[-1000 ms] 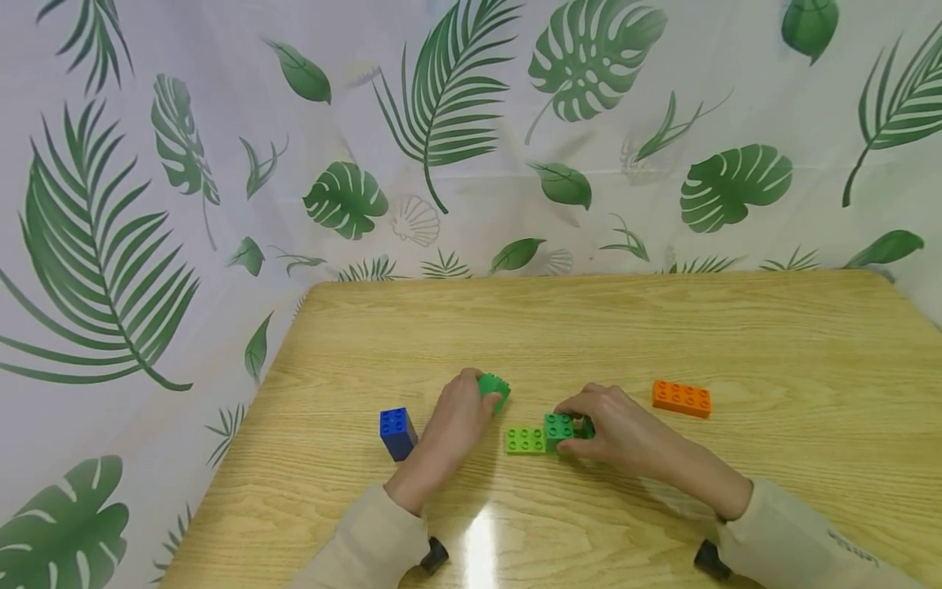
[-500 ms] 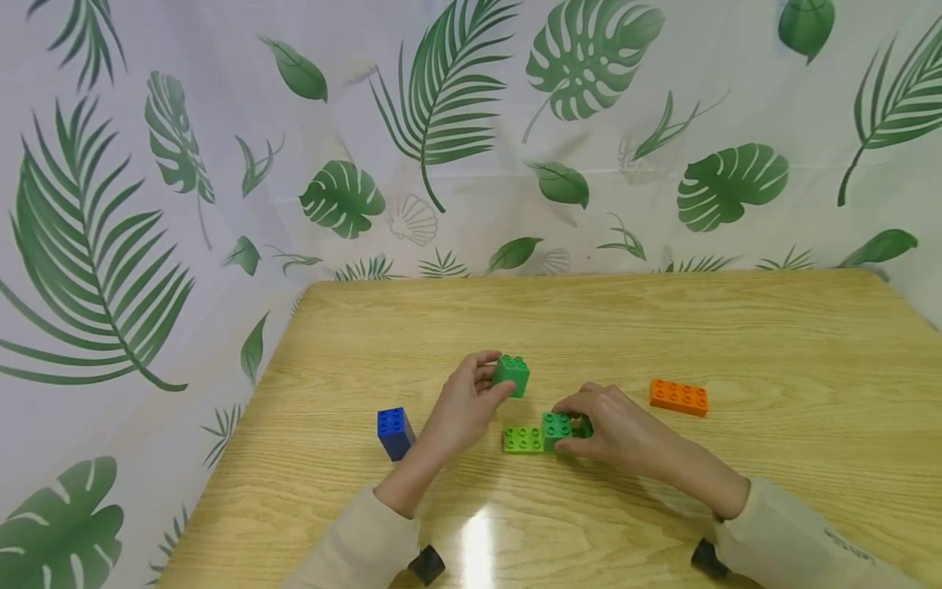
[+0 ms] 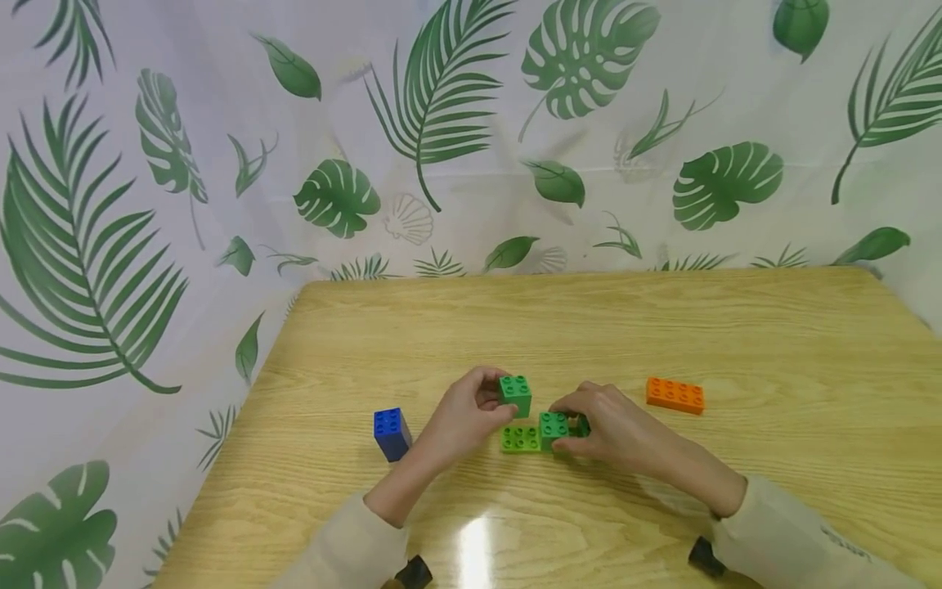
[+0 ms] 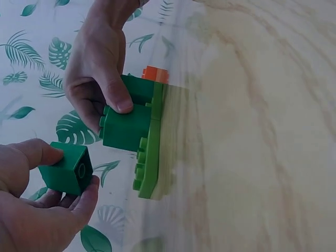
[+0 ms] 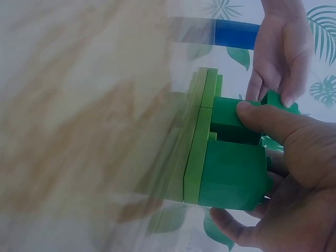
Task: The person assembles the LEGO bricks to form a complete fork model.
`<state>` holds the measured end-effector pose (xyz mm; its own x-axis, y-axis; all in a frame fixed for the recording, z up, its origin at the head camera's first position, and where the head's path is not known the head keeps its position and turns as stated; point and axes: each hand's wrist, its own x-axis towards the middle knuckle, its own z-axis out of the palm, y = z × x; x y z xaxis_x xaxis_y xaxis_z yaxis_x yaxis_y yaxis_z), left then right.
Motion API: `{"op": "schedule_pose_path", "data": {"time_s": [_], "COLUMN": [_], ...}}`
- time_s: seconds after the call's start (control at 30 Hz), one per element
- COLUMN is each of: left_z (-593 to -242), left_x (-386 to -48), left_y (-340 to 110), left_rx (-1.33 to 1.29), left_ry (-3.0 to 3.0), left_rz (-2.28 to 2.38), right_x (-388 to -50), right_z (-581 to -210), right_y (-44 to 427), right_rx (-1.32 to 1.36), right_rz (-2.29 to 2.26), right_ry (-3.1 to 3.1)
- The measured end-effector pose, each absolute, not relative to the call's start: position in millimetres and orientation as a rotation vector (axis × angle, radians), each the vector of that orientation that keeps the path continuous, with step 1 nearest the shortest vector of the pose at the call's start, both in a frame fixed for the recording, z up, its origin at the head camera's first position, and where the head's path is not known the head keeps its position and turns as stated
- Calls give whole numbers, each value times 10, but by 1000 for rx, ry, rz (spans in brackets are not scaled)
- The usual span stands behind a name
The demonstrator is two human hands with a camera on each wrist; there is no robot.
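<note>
In the head view my left hand [image 3: 464,415] pinches a green building block [image 3: 515,396] between thumb and fingers, held upright above the table. Its hollow underside shows in the left wrist view. Just below and to the right lie light green flat bricks [image 3: 519,440], two end to end in the right wrist view, with studs bare at the left end. On them stand two green blocks; the left one [image 3: 553,429] is gripped by my right hand [image 3: 614,427], thumb on its near side. The other green block [image 5: 233,176] is mostly hidden by that hand in the head view.
A tall blue block [image 3: 392,434] stands left of my left forearm. An orange brick [image 3: 675,395] lies beyond my right hand. Behind the wooden table [image 3: 589,327] hangs a leaf-printed cloth [image 3: 456,188].
My left hand has turned the green block from tilted to upright and carried it right, then nearer, beside the flat bricks. The right hand keeps its hold in place.
</note>
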<state>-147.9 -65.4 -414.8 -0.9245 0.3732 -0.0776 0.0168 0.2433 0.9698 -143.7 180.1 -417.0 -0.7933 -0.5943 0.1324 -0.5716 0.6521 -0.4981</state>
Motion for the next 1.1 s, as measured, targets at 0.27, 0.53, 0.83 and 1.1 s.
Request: {"op": "schedule_pose_path", "data": {"time_s": [0.27, 0.53, 0.83, 1.1], "left_z": [-4227, -4268, -4287, -4295], "left_x": [-1433, -1394, -1384, -1394], "left_y": [-793, -865, -804, -759], "left_rx": [422, 468, 511, 512], "left_ry": [2279, 2321, 2379, 2434], "left_rz": [1623, 1507, 1457, 1400], "right_x": [-1433, -1424, -1426, -1433], "right_z": [-4172, -4183, -4171, -4173], "right_y": [1791, 1799, 1799, 1803], "right_rx": [-978, -959, -962, -967], "right_rz": [-826, -832, -843, -842], "right_ry": [2807, 2807, 2806, 2805]}}
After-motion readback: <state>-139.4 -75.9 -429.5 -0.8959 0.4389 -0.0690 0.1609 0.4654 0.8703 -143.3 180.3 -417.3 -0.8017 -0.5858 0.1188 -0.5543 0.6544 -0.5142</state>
